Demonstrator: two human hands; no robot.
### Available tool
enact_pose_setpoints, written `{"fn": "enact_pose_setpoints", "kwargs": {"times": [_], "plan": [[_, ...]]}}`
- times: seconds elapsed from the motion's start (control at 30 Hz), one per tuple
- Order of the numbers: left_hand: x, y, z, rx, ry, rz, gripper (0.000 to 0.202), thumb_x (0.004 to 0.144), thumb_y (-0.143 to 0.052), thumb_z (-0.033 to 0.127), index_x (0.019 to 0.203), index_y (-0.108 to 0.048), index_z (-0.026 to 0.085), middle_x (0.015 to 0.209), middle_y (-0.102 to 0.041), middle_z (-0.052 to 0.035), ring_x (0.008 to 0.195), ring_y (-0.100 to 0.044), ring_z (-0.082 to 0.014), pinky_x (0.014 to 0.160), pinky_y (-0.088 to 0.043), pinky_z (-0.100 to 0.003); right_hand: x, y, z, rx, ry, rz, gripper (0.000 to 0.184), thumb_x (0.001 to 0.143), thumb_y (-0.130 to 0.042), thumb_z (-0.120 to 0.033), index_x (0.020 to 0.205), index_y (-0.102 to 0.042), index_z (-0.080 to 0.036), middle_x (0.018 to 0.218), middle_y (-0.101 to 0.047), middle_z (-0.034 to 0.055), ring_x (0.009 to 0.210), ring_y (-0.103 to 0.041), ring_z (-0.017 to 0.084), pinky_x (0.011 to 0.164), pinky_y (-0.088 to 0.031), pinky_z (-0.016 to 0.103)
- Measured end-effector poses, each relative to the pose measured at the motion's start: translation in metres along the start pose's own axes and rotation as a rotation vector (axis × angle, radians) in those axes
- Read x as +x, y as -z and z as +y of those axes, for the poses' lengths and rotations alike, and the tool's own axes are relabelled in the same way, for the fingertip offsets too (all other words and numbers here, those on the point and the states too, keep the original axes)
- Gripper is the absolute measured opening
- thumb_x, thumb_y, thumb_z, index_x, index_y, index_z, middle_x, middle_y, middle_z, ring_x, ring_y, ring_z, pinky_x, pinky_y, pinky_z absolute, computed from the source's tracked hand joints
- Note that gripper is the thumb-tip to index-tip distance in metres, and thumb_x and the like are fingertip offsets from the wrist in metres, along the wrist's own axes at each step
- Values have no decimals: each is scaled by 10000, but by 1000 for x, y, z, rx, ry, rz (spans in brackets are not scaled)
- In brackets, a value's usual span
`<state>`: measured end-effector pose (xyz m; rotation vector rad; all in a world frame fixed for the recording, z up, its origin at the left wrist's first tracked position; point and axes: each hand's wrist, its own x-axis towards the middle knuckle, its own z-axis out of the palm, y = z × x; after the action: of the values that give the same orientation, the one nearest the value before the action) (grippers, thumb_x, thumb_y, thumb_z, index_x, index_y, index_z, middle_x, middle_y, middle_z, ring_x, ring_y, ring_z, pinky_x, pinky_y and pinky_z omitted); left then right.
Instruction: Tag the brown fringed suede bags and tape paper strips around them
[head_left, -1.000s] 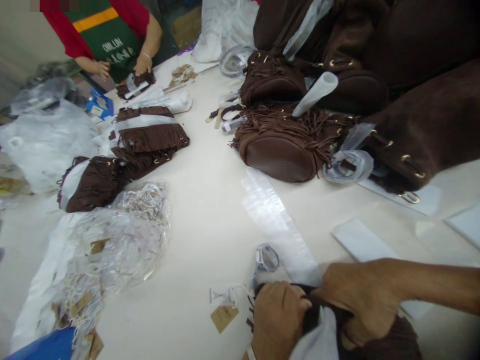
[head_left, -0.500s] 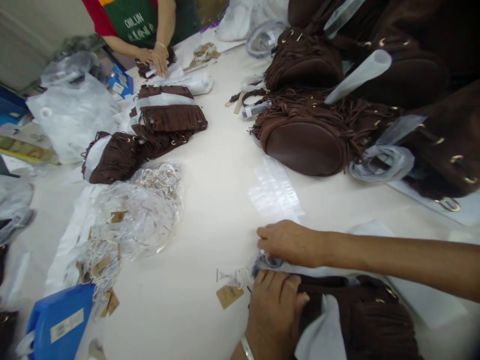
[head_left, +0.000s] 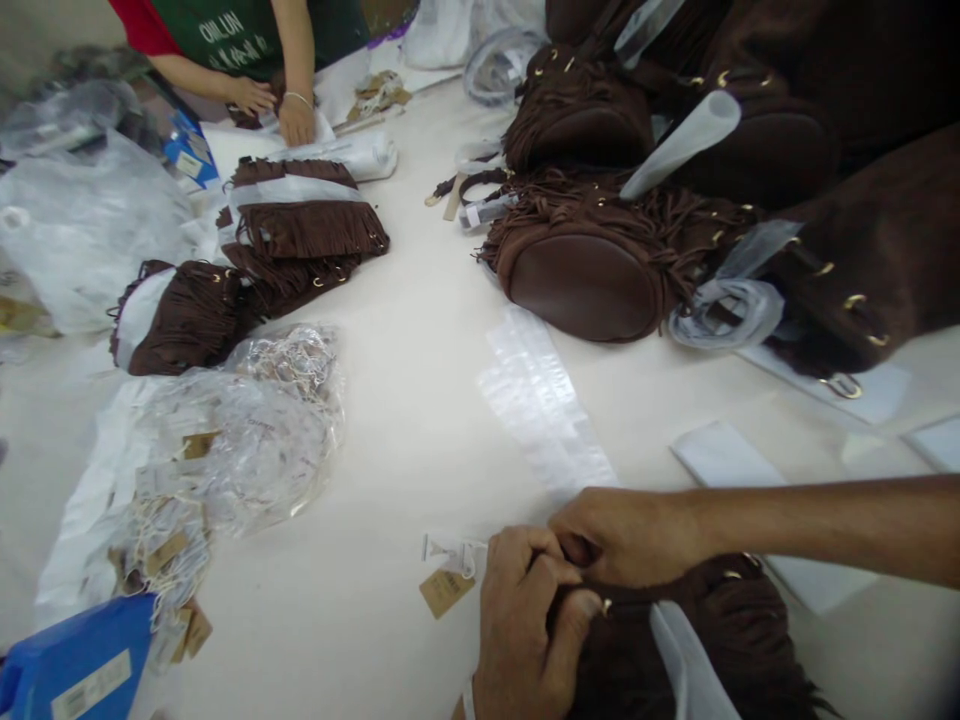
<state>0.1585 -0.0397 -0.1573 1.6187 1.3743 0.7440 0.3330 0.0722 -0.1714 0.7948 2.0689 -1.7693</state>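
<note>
A dark brown fringed bag (head_left: 720, 640) lies on the table in front of me at the lower right, with a white wrapping strip (head_left: 686, 650) across it. My left hand (head_left: 525, 625) is closed on the bag's near-left end, thumb on top by a small gold ring. Against the far side of that same end is my right hand (head_left: 630, 535), its fingers curled in and partly hidden; what they hold does not show. Just left of my hands, a brown paper tag (head_left: 446, 592) on a white cord lies on the table.
Several brown fringed bags (head_left: 585, 285) crowd the right and back. Clear plastic sleeves (head_left: 551, 410) lie beyond my hands. Wrapped bags (head_left: 307, 225), a plastic bag of tags (head_left: 255, 450) and a blue box (head_left: 82, 660) are on the left. Across the table, a person's hands (head_left: 296, 120) work.
My right hand has moved down towards me and now meets my left hand at the bag's end. The plastic-wrapped coil beneath it is out of sight. The view has shifted slightly.
</note>
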Motion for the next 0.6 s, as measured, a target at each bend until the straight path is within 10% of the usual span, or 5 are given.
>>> {"fn": "enact_pose_setpoints", "kwargs": {"times": [0.23,0.4,0.6], "plan": [[3,0,-23,111,-48,-136,64,954,-477,214,939,-539,208,1001,-594,-72,975,-538,-227,874,-432,-413,10,1,24,285,85,-243,198,796,-482,-130,821,-676,-158,684,-548,-42,670,-520,117,640,-409,228],[10,4,-30,147,-36,-193,66,960,-486,248,919,-526,214,918,-606,-49,898,-531,-218,823,-414,-396,-46,10,20,163,27,204,186,935,-483,-270,932,-650,-186,814,-653,-1,736,-589,146,677,-432,250],[16,6,-26,143,-44,-217,97,959,-497,278,917,-559,216,885,-620,-43,883,-547,-208,813,-422,-373,-87,-52,43,-180,-56,607,233,988,-474,-406,934,-599,-217,883,-625,45,823,-571,207,723,-419,326]]}}
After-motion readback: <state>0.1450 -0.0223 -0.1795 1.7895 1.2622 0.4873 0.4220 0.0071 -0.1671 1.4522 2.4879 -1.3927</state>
